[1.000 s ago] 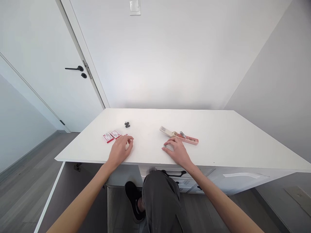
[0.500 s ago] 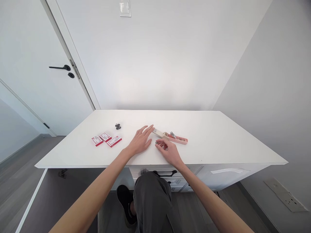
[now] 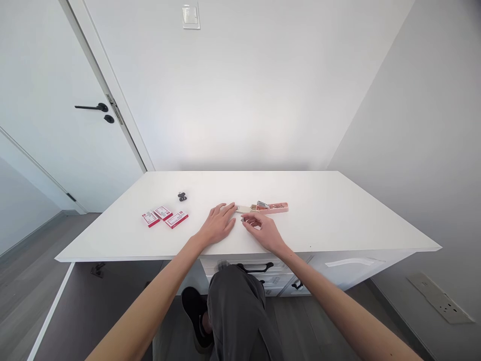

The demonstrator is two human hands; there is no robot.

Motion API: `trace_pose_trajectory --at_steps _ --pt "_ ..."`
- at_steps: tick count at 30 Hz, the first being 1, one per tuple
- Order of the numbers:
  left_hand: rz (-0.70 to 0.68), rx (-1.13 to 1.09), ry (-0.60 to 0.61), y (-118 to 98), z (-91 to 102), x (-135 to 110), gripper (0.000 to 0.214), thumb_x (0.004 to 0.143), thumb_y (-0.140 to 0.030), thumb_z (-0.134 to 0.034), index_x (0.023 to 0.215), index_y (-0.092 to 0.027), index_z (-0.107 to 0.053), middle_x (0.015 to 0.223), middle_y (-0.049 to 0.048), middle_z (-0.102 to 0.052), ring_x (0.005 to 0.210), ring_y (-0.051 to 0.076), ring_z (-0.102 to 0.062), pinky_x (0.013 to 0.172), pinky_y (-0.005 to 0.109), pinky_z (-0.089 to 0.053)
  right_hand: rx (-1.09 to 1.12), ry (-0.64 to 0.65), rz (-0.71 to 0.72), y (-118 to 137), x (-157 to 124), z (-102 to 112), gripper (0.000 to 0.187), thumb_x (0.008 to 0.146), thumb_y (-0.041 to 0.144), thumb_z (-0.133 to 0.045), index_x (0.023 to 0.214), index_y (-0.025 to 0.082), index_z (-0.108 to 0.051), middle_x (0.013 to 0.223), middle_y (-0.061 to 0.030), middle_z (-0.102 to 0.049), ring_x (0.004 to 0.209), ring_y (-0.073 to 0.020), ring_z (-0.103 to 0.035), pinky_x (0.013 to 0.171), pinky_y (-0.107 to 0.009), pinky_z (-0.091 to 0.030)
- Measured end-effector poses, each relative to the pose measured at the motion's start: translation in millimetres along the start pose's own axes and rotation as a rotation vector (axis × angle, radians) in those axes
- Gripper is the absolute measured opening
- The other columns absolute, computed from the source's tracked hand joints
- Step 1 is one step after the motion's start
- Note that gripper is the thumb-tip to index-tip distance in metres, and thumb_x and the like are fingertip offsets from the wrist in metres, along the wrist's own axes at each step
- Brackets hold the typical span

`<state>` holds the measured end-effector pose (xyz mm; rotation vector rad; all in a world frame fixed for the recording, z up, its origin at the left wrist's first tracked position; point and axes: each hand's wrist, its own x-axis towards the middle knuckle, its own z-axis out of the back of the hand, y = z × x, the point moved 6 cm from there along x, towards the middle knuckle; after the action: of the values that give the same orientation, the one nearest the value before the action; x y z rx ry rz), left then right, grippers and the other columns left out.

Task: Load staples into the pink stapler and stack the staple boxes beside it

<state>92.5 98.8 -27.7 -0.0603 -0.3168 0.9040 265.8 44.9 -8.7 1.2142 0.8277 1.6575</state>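
Observation:
A long, narrow pink and cream case [image 3: 276,209] lies opened out on the white tabletop. Its cream part points left and its pink part right. Small metallic bits show in the pink part, with a silver metal piece [image 3: 263,204] at its left end. My left hand [image 3: 217,225] rests on the tabletop, fingers spread, its fingertips touching the cream end. Just in front of the case, my right hand [image 3: 265,231] is closed in a pinch on a small grey metallic piece [image 3: 243,219], mostly hidden by the fingers.
Left of my hands lie three red-and-white boxes [image 3: 176,219]. A small black object [image 3: 182,196] sits behind them. The white tabletop [image 3: 338,215] meets a wall at the back. Below its front edge are drawers with a black handle [image 3: 257,268].
The pink right end of the case has swung away from me, so it now lies nearly level with the back edge. My left fingers have moved slightly nearer to me.

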Motion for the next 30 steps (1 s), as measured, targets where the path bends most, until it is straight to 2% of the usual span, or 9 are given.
trace_pose_trajectory --at_steps 3,6,9,12,17,24,30 --pt "-0.002 0.003 0.014 -1.7 -0.5 -3.6 0.055 0.107 -0.042 -0.031 0.159 -0.028 -0.039 0.168 0.0015 -0.036 0.151 0.032 -0.031 0.122 0.054 -0.031 -0.047 0.024 0.063 16.7 5.6 19.8 0.025 0.092 0.036 -0.063 0.112 0.023 -0.072 0.106 -0.0063 -0.078 0.093 -0.0216 -0.073 0.091 -0.041 -0.059" --pt "-0.007 0.0 0.018 -5.4 0.6 -9.7 0.054 0.107 -0.04 -0.031 0.16 -0.03 -0.038 0.168 -0.0001 -0.037 0.151 0.032 -0.032 0.121 0.054 -0.031 -0.131 -0.002 0.071 28.4 13.0 48.8 0.024 0.094 0.037 -0.063 0.111 0.024 -0.072 0.108 -0.0058 -0.078 0.094 -0.0214 -0.074 0.093 -0.041 -0.058" --pt "-0.019 -0.001 0.004 -10.9 3.5 -18.9 0.053 0.108 -0.041 -0.03 0.159 -0.033 -0.039 0.166 -0.0009 -0.04 0.15 0.031 -0.033 0.121 0.053 -0.033 -0.255 -0.029 0.049 32.0 19.6 77.9 0.023 0.093 0.038 -0.065 0.109 0.024 -0.074 0.109 -0.0057 -0.078 0.095 -0.0223 -0.073 0.088 -0.04 -0.06" --pt "-0.035 0.001 -0.004 -16.8 6.5 -28.6 0.052 0.108 -0.043 -0.03 0.159 -0.034 -0.04 0.165 -0.001 -0.041 0.15 0.031 -0.033 0.12 0.053 -0.034 -0.445 0.036 0.056 29.3 23.5 94.2 0.022 0.096 0.038 -0.061 0.109 0.026 -0.075 0.107 -0.005 -0.076 0.094 -0.0226 -0.072 0.085 -0.04 -0.059" --pt "-0.036 -0.006 -0.003 -22.2 8.7 -37.3 0.052 0.109 -0.045 -0.03 0.158 -0.034 -0.041 0.165 -0.0017 -0.041 0.148 0.031 -0.035 0.12 0.053 -0.035 -0.584 0.14 0.108 21.7 23.7 98.3 0.026 0.1 0.04 -0.054 0.111 0.029 -0.075 0.12 -0.0062 -0.069 0.098 -0.0229 -0.07 0.086 -0.04 -0.06" --pt "-0.036 -0.016 -0.021 -24.3 9.3 -37.5 0.052 0.108 -0.044 -0.031 0.157 -0.033 -0.042 0.164 -0.0004 -0.044 0.146 0.03 -0.039 0.119 0.053 -0.035 -0.677 0.225 0.093 13.0 26.6 90.6 0.029 0.101 0.038 -0.049 0.115 0.028 -0.073 0.116 -0.0072 -0.072 0.103 -0.026 -0.069 0.09 -0.045 -0.058" --pt "-0.04 -0.012 -0.021 -24.2 8.2 -38.2 0.051 0.109 -0.044 -0.029 0.157 -0.032 -0.043 0.164 -0.0003 -0.043 0.145 0.03 -0.04 0.119 0.053 -0.035 -0.684 0.263 0.087 6.4 33.3 86.6 0.027 0.1 0.037 -0.049 0.104 0.027 -0.074 0.111 -0.0063 -0.073 0.101 -0.0253 -0.067 0.085 -0.041 -0.057"
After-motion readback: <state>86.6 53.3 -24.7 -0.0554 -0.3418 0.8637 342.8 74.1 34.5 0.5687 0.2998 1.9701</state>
